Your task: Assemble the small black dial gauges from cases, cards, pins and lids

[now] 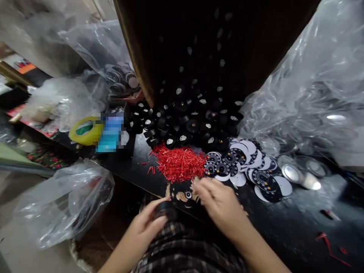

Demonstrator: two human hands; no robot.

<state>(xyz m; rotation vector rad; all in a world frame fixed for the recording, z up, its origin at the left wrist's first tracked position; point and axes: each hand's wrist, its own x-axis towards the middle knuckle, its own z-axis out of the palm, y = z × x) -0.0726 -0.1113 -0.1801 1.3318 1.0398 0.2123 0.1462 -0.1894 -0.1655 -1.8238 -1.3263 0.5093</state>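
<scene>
My left hand (pixel 145 223) grips a round black housing (pixel 165 210) at the table's front edge, thumb and fingers on either side of it. Over the worn table edge, my right hand (pixel 217 201) has its fingers drawn together and slightly blurred; whatever they pinch, if anything, is hidden. Just beyond both hands lies a heap of small red pointers (pixel 182 165). Printed black-and-white dial discs (pixel 231 163) overlap to the right of that heap. A small round metal-and-black piece (pixel 188 195) sits between my hands on the worn edge.
Behind the pointers, many black housings (pixel 193 125) spill from a dark open box (pixel 136 57). Clear round covers (pixel 291 172) and plastic bags (pixel 321 87) crowd the right. To the left are a yellow tape roll (pixel 75 134), a pixelated blue item (pixel 110 132) and a hanging bag (pixel 68 204).
</scene>
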